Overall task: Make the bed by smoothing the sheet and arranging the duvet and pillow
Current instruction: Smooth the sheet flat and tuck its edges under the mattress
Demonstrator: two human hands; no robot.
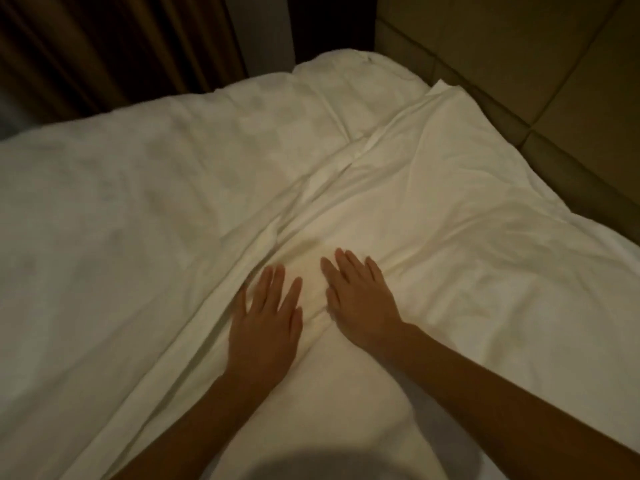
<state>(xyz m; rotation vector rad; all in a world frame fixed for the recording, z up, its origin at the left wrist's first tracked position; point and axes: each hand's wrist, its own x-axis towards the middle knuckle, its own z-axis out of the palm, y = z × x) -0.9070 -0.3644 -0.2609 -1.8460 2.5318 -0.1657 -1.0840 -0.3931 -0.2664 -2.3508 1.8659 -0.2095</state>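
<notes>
Dim bedroom, white bedding seen from above. Left hand [265, 327] palm down, fingers [273, 289] straight, slightly apart, pressing wrinkled sheet [467, 237]. Right hand [362, 306] just beside it, fingers straight, slightly apart, flat on same sheet; nothing gripped. Sheet spreads right, creases running from hands toward far corner. Duvet [121, 202] lies left, edge meeting sheet beside left hand. Padded headboard [519, 64] far right; brown curtain [104, 46] far left.

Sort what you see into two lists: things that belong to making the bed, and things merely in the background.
Job: sheet, duvet, left hand, right hand.
Background: curtain, padded wall panels.
</notes>
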